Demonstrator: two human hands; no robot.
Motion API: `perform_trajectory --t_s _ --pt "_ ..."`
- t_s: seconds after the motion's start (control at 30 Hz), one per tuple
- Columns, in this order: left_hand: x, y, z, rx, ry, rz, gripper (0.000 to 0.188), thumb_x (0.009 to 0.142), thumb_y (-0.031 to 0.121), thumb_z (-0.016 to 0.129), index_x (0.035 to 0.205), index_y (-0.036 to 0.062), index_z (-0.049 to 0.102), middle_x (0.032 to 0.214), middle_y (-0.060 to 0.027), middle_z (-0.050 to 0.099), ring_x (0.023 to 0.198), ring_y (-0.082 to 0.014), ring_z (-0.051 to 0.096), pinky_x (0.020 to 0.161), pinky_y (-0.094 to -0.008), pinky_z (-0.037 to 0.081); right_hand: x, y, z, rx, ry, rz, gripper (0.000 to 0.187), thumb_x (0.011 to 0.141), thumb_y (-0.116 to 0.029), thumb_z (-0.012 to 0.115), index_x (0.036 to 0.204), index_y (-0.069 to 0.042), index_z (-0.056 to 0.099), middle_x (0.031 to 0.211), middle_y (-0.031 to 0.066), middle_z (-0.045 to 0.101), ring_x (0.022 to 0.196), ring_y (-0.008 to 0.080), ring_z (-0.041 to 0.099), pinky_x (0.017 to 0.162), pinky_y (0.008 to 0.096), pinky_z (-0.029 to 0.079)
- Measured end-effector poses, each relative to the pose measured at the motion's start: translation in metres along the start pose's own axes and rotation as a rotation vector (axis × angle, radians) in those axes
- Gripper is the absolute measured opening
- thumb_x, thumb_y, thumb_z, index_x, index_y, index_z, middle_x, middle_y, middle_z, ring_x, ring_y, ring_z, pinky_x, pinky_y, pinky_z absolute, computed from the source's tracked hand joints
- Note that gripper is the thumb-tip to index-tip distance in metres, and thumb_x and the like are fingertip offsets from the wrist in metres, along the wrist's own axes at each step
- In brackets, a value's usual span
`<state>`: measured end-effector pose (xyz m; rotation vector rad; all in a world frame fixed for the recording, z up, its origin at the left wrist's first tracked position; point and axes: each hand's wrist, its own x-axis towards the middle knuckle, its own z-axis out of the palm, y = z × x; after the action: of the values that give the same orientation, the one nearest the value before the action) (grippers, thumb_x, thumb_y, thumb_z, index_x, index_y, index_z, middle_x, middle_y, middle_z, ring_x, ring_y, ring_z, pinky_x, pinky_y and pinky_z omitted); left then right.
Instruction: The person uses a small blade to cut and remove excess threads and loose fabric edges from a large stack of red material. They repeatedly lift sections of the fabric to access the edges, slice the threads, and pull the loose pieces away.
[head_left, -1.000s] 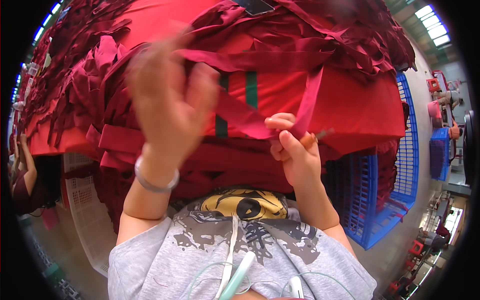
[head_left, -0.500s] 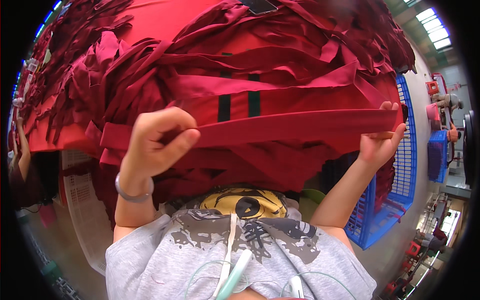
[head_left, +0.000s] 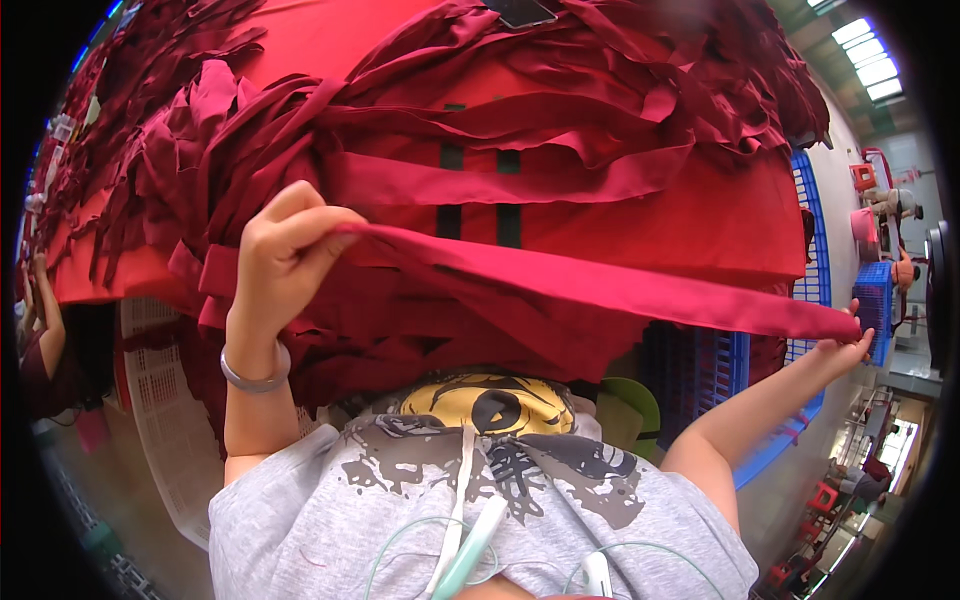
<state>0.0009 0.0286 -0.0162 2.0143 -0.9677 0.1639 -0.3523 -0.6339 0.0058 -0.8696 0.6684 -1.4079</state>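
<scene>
A long dark-red fabric strip [head_left: 590, 282] stretches between my two hands, sloping down to the right above the table's near edge. My left hand [head_left: 292, 245] pinches its left end between thumb and fingers. At the far right, my right hand [head_left: 850, 335] grips the other end, its arm reaching out past the table. Beyond the strip, another loose fabric strip [head_left: 510, 182] lies curved across the red tabletop [head_left: 660, 225]. More dark-red cloth [head_left: 520, 330] hangs over the near edge, close to my body.
A large heap of dark-red strips [head_left: 170, 130] covers the table's left and far sides. A phone [head_left: 522, 12] lies at the far edge. Blue plastic baskets [head_left: 735, 370] stand at right, a white basket [head_left: 165, 400] at left. Another person's arm [head_left: 48, 315] shows at far left.
My right hand has moved outward to the right and nearer, drawing the strip off the table. The left hand has risen slightly and now pinches the strip's end.
</scene>
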Motion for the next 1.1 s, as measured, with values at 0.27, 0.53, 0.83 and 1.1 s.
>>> perform_trajectory --t_s 0.27,0.53,0.83,1.1 --pt "-0.012 -0.005 0.011 0.544 0.064 -0.094 0.027 0.071 0.019 0.077 0.062 0.0043 0.056 0.077 -0.0015 0.05 0.074 -0.0202 0.05 0.072 -0.0364 0.034 0.14 0.042 -0.117 -0.347 0.147 0.213 0.015 0.085 -0.005 0.07 0.097 -0.006 0.061 0.09 0.007 0.067 0.084 0.0235 0.067 0.07 0.0369 0.057" --pt "-0.025 -0.007 0.034 0.913 0.129 -0.135 0.025 0.072 0.023 0.078 0.063 0.0097 0.059 0.088 0.002 0.055 0.089 -0.0177 0.054 0.087 -0.0395 0.033 0.2 0.071 -0.103 -0.466 0.226 0.447 0.012 0.074 0.005 0.063 0.081 -0.004 0.058 0.066 0.0053 0.06 0.05 0.0189 0.06 0.044 0.0285 0.052" --pt "-0.031 -0.006 0.037 1.056 0.175 -0.127 0.013 0.077 0.009 0.069 0.081 0.02 0.064 0.118 0.0076 0.057 0.099 -0.0163 0.056 0.101 -0.0522 0.034 0.163 0.13 -0.022 -0.279 0.129 0.585 0.014 0.092 -0.014 0.055 0.1 -0.003 0.055 0.075 0.0124 0.061 0.048 0.0154 0.045 0.039 0.0238 0.032" --pt "-0.026 0.05 0.035 1.014 0.151 -0.016 0.03 0.08 0.009 0.066 0.109 0.0179 0.069 0.135 -0.0053 0.053 0.125 -0.0317 0.047 0.106 -0.0563 0.029 0.075 0.118 0.02 -0.918 0.096 0.083 0.027 0.085 -0.02 0.064 0.106 -0.004 0.058 0.076 0.0063 0.062 0.045 0.0103 0.045 0.039 0.0261 0.032"
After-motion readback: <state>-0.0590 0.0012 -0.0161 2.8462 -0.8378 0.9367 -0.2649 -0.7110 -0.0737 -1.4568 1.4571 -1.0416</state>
